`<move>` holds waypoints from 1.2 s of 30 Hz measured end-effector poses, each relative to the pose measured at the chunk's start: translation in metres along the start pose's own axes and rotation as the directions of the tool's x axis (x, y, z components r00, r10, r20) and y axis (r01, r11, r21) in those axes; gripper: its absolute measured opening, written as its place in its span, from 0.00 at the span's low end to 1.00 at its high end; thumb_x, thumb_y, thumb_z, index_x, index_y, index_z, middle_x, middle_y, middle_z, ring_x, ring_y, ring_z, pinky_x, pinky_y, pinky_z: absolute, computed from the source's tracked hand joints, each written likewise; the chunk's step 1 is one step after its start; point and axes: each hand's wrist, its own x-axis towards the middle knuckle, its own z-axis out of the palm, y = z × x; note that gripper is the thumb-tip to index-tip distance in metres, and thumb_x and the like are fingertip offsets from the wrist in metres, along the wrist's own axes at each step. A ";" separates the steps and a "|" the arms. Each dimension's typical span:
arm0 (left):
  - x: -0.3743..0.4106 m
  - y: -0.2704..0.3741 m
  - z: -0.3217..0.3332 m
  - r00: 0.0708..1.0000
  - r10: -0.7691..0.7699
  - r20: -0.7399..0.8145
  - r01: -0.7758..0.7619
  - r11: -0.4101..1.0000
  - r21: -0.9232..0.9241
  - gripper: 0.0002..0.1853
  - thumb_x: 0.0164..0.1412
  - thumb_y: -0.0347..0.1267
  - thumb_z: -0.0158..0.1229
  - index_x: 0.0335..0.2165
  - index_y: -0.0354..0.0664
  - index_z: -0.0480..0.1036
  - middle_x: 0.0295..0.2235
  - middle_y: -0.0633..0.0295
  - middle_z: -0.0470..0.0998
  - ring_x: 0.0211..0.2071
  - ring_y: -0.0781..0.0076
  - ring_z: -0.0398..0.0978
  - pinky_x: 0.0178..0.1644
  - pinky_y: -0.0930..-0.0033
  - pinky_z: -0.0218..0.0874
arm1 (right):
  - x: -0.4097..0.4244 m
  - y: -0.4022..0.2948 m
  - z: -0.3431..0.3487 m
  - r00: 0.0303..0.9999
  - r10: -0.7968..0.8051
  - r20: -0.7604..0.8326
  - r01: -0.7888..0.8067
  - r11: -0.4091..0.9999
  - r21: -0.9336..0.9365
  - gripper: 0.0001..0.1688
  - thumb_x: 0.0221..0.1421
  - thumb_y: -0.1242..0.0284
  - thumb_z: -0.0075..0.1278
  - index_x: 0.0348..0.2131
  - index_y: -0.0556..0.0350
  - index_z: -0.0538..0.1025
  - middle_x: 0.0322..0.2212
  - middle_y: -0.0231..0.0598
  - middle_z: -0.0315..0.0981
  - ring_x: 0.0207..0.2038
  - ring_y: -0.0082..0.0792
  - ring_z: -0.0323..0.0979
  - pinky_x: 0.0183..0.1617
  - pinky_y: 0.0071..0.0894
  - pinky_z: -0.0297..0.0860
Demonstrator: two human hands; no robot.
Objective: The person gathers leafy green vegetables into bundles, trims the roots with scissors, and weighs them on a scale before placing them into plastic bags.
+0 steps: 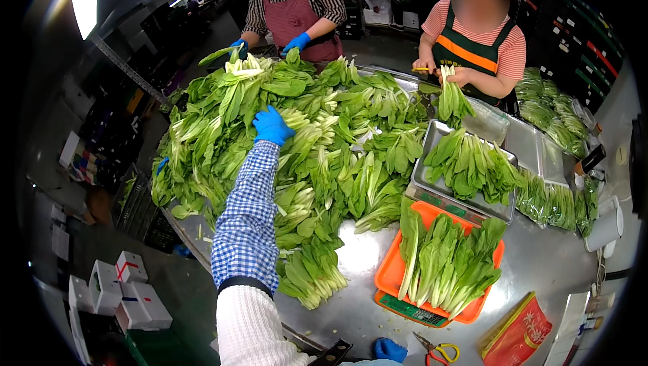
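Note:
My left hand (273, 125), in a blue glove with a blue checked sleeve, reaches forward onto a large heap of leafy green vegetables (324, 158). Its thumb is spread from its fingers, and it touches leaves without a clear hold. My right hand (390, 350), also blue-gloved, shows only partly at the bottom edge of the view; its fingers are mostly hidden. Beside it lie scissors (436, 353) with red and yellow handles. An orange tray (383, 270) on a green digital scale (412, 310) holds several heads of greens. One bunch (314, 275) rests nearer me on the metal table (354, 290).
Across the table stand two people (304, 12) (476, 47); one holds a bunch of greens. A metal tray (422, 179) of greens sits on another scale (440, 204). Bagged greens (549, 201) line the right side. A red package (521, 333) lies front right. White boxes (142, 305) stand left.

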 end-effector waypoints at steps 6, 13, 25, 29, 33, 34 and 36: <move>0.019 0.003 -0.029 0.972 -0.003 0.235 0.030 0.993 -0.113 0.50 0.42 0.48 0.61 0.56 0.38 0.46 0.52 0.40 0.57 0.53 0.50 0.57 0.55 0.53 0.50 | 0.011 0.017 0.014 0.987 -0.089 -0.137 0.041 0.947 -0.317 0.07 0.41 0.61 0.52 0.20 0.39 0.76 0.20 0.34 0.74 0.21 0.39 0.72 0.27 0.37 0.68; -0.001 0.013 0.005 1.000 -0.025 0.011 0.021 0.965 0.261 0.40 0.49 0.46 0.57 0.56 0.46 0.51 0.55 0.42 0.51 0.53 0.42 0.55 0.48 0.29 0.48 | 0.003 0.018 0.006 0.961 0.150 0.231 -0.196 0.962 0.189 0.10 0.57 0.74 0.40 0.23 0.47 0.70 0.19 0.26 0.59 0.24 0.20 0.56 0.29 0.19 0.56; -0.010 -0.015 0.016 0.983 0.139 -0.118 -0.146 0.988 -0.053 0.20 0.49 0.33 0.55 0.43 0.43 0.65 0.47 0.48 0.65 0.48 0.50 0.63 0.47 0.39 0.55 | 0.007 0.027 0.020 0.980 -0.091 -0.179 0.032 0.951 -0.307 0.05 0.41 0.65 0.53 0.20 0.43 0.76 0.19 0.35 0.73 0.19 0.37 0.72 0.26 0.36 0.68; -0.027 -0.026 0.028 0.893 0.269 -0.360 -0.300 0.953 -0.032 0.23 0.45 0.32 0.59 0.42 0.44 0.65 0.48 0.49 0.63 0.47 0.52 0.63 0.44 0.47 0.58 | 0.009 0.019 0.018 0.946 -0.222 -0.237 0.145 0.942 -0.302 0.05 0.41 0.66 0.53 0.20 0.44 0.76 0.17 0.36 0.73 0.17 0.37 0.71 0.23 0.34 0.66; -0.054 -0.058 0.023 0.717 0.468 -0.517 -0.559 0.829 -0.026 0.29 0.39 0.33 0.65 0.43 0.44 0.64 0.51 0.51 0.59 0.50 0.53 0.60 0.49 0.53 0.55 | 0.009 0.007 0.014 0.945 -0.232 -0.230 0.157 0.940 -0.303 0.04 0.41 0.68 0.53 0.19 0.46 0.76 0.17 0.37 0.72 0.16 0.38 0.70 0.21 0.33 0.66; -0.062 -0.065 0.020 0.654 0.522 -0.547 -0.624 0.781 0.000 0.29 0.39 0.33 0.65 0.43 0.44 0.64 0.52 0.50 0.59 0.50 0.53 0.60 0.50 0.53 0.55 | 0.010 0.004 0.013 0.943 -0.229 -0.240 0.158 0.947 -0.280 0.04 0.41 0.68 0.53 0.19 0.47 0.76 0.16 0.37 0.72 0.16 0.38 0.70 0.21 0.32 0.66; -0.079 -0.074 0.017 0.545 0.606 -0.579 -0.734 0.679 0.019 0.28 0.40 0.32 0.65 0.43 0.43 0.64 0.52 0.48 0.59 0.53 0.52 0.58 0.53 0.52 0.53 | 0.010 -0.001 0.010 0.940 -0.240 -0.245 0.174 0.950 -0.260 0.04 0.41 0.69 0.53 0.19 0.48 0.76 0.16 0.38 0.72 0.16 0.37 0.70 0.21 0.32 0.65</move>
